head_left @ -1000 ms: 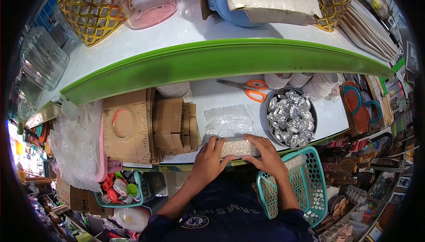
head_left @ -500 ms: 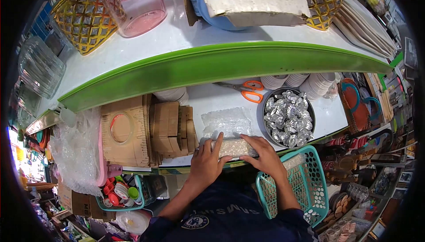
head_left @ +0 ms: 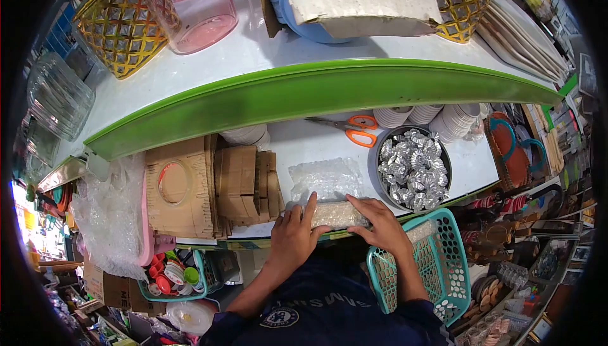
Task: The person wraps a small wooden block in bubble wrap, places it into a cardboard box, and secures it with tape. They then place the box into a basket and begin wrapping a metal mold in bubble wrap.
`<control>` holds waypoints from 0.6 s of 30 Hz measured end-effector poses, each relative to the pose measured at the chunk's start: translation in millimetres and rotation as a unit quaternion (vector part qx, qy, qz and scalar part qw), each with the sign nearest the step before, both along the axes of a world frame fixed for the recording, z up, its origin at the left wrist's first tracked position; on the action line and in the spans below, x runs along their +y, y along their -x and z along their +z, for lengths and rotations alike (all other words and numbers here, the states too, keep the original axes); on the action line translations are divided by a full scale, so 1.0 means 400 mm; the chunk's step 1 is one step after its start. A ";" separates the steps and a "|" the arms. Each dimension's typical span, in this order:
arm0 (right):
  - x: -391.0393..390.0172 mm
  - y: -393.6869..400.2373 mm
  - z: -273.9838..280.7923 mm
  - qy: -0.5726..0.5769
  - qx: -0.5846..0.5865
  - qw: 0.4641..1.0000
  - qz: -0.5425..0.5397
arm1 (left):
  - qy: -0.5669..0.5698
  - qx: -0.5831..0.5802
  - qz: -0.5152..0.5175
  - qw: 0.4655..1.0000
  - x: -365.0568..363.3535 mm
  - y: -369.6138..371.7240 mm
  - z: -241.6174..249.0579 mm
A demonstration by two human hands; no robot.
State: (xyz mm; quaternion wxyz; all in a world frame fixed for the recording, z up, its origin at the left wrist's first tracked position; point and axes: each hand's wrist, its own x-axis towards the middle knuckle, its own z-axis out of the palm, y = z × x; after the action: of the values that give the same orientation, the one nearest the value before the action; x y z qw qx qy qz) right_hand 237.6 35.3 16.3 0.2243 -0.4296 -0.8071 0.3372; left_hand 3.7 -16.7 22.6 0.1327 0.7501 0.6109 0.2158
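Note:
A beige block-shaped bundle in bubble wrap [head_left: 342,214] lies along the front edge of the white lower shelf. My left hand [head_left: 297,229] grips its left end, forefinger pointing forward over it and thumb along the near side. At its right end, my right hand [head_left: 378,224] holds it between thumb and fingers. A flat stretch of bubble wrap [head_left: 325,178] spreads out behind the bundle on the shelf. What is inside the wrapping cannot be made out clearly.
Orange-handled scissors [head_left: 361,132] and a round pan of small foil moulds [head_left: 415,169] sit behind, to the right. Cardboard pieces [head_left: 237,181] stand at left. A green-edged upper shelf [head_left: 316,89] overhangs the work. Below right is a teal basket [head_left: 459,257].
The bundle and both hands stay nearly in place, with only a slight shift toward me. Both hands keep their hold at its ends.

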 end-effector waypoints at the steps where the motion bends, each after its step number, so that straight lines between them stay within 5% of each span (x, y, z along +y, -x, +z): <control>1: -0.001 -0.001 0.000 0.002 0.000 1.000 -0.001 | 0.017 -0.013 0.000 1.000 -0.002 0.001 0.003; 18: -0.006 0.003 0.005 -0.027 -0.010 1.000 0.002 | 0.004 -0.008 0.047 0.999 -0.016 -0.010 -0.017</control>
State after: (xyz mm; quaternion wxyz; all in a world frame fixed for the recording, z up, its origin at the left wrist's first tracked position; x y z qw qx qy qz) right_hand 236.3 32.9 18.5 0.2270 -0.4255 -0.8187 0.3116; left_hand 7.9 -23.1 15.9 0.1303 0.7183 0.6452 0.2253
